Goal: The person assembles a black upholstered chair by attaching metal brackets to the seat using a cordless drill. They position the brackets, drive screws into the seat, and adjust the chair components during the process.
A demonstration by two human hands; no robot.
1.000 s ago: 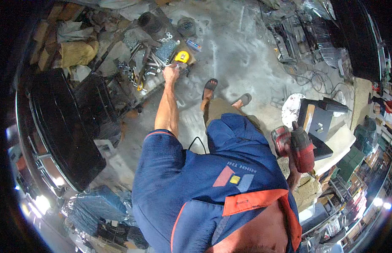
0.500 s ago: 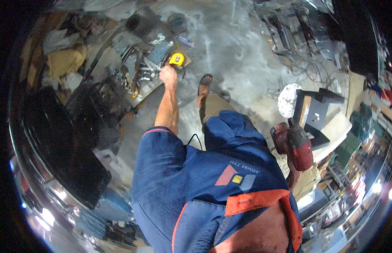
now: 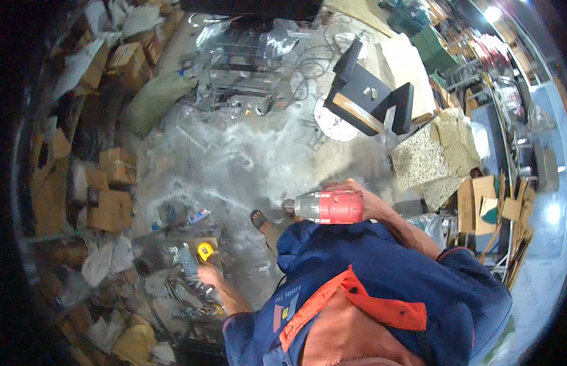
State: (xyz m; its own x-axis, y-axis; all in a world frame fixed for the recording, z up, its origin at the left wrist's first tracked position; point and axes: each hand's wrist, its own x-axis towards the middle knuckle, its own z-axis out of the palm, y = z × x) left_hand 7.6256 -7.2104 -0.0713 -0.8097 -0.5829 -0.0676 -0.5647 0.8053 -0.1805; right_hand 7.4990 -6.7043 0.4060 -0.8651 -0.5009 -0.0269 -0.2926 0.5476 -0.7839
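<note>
Two hands are busy here, each at its own thing. Far left, cardboard boxes [image 3: 112,207] and rubbish crowd the edge of the concrete floor [image 3: 247,165]. Lower left, the left hand [image 3: 211,276] reaches down into a heap of small metal parts; its fingers lie against a yellow tape measure [image 3: 204,251], but blur hides whether they are closed on it or only touching it. A sandalled foot [image 3: 259,221] stands on the floor just right of that heap. At centre, the right hand [image 3: 369,204] is wrapped tight round the grip of a red cordless drill [image 3: 325,207], held level above the blue jacket with its nose pointing left at nothing in particular. Upper right, a black wooden stand [image 3: 366,91] lies beside a round white disc [image 3: 332,122]. Judging by this, the work is at a gathering stage: the drill is in hand, the tape measure is being fetched, and no drilling or measuring shows as begun.
</note>
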